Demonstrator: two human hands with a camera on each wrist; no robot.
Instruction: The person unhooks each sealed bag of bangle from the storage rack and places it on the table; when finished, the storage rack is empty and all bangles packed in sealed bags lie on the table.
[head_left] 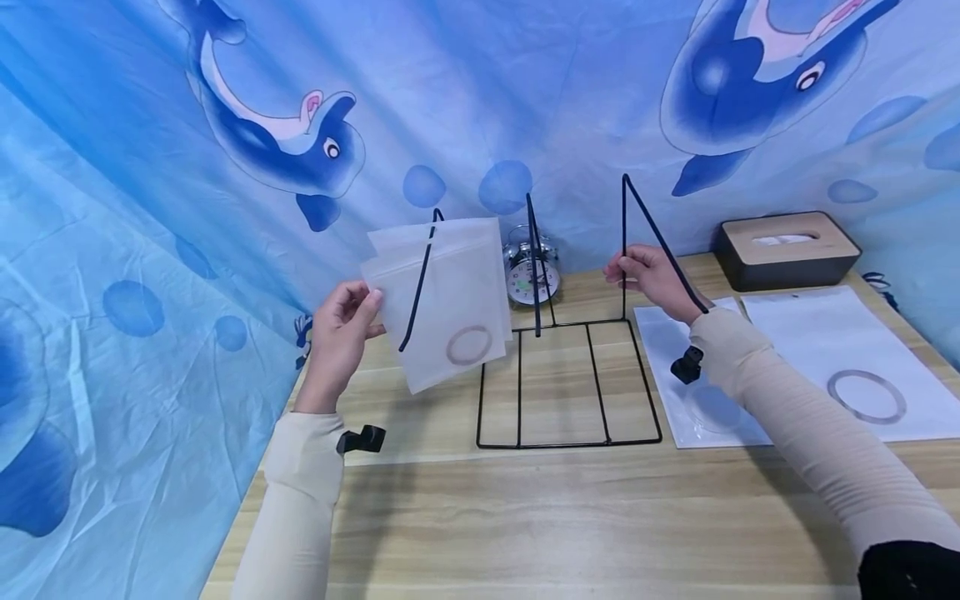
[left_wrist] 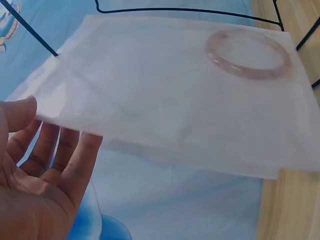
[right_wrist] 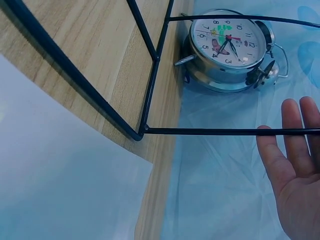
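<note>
My left hand [head_left: 341, 337] pinches the left edge of thin white, see-through flat bags [left_wrist: 150, 90], at least two layered together. A pinkish ring [left_wrist: 250, 72] shows on the front one. The bags hang tilted at the left end of a black wire rack [head_left: 570, 444], and its left slanted bar crosses in front of them. My right hand [head_left: 648, 271] holds the upright of the rack's right divider. Several of its fingers [right_wrist: 295, 142] reach behind that bar in the right wrist view, where the thumb is hidden.
A silver twin-bell alarm clock [head_left: 532, 279] stands behind the rack. Larger white bags [head_left: 810, 333], one showing a ring, lie flat to the right. A tissue box [head_left: 787, 250] with a wooden lid sits at the back right. A blue dolphin curtain [head_left: 480, 100] hangs behind the wooden table [head_left: 525, 533].
</note>
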